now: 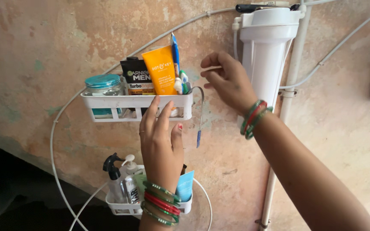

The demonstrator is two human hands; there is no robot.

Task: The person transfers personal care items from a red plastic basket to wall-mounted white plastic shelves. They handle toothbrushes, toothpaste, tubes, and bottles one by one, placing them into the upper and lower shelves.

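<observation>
Fingertips of the left hand (pixel 161 141) are laid flat against the front wall of the upper white rack (pixel 135 102), which is fixed to a stained, peeling wall (pixel 35 55); the hand is open and nothing is gripped by it. The rack is a shallow slotted plastic tray. In it are stood a glass jar with a teal lid (pixel 103 85) at the left, a dark tube (pixel 137 77), an orange tube (pixel 161 70) leaning beside it, and toothbrushes (pixel 180 81) at the right end. A thin curved tool with a blue tip (pixel 199 115) is hung from the rack's right corner. The right hand (pixel 228 79) is raised just beside that corner with the fingers curled loosely; whether anything is pinched in it cannot be told. Green and red bangles are worn on both wrists. Part of the lower rack (pixel 120 208) is hidden by the left wrist; a black-headed spray bottle (pixel 113 177), a white pump bottle (pixel 129 171) and a light blue tube (pixel 186 186) are seen in it. A white filter housing (pixel 266 47) is mounted behind the right hand, and thin white tubing (pixel 56 141) is looped around both racks.
</observation>
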